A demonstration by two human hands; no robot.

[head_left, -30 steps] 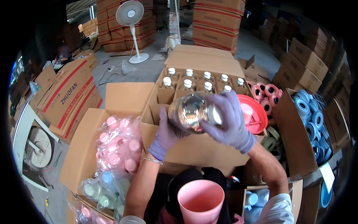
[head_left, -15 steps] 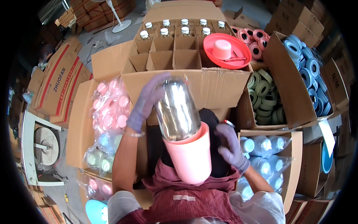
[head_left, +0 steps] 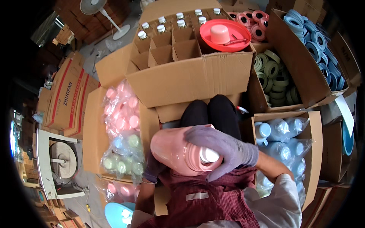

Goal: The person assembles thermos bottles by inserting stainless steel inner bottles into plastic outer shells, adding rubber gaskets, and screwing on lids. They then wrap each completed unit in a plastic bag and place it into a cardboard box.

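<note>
A pink thermos flask (head_left: 171,150) lies tilted across my lap, its neck to the right and toward me. A white stopper (head_left: 209,154) shows at its mouth. My right hand (head_left: 228,148), in a purple glove, curls over the neck, fingers on top and thumb below the stopper. Gloved in purple too, my left hand (head_left: 154,167) supports the flask's lower left side. The fingers of that hand are mostly hidden behind the flask. No silver liner can be seen from outside.
Ahead stands a divided carton (head_left: 190,78) with white-capped bottles and a red basin (head_left: 243,41). Bagged pink parts (head_left: 121,110) are left, bagged blue parts (head_left: 279,133) right. Green rings (head_left: 272,70) and blue rings (head_left: 313,51) fill cartons at the far right. A red-and-white pen-like item (head_left: 242,110) lies beyond my lap.
The silver liner has gone out of sight at the pink shell. The flask has tipped sideways, my right hand has come onto its neck, and my left hand has dropped to its side.
</note>
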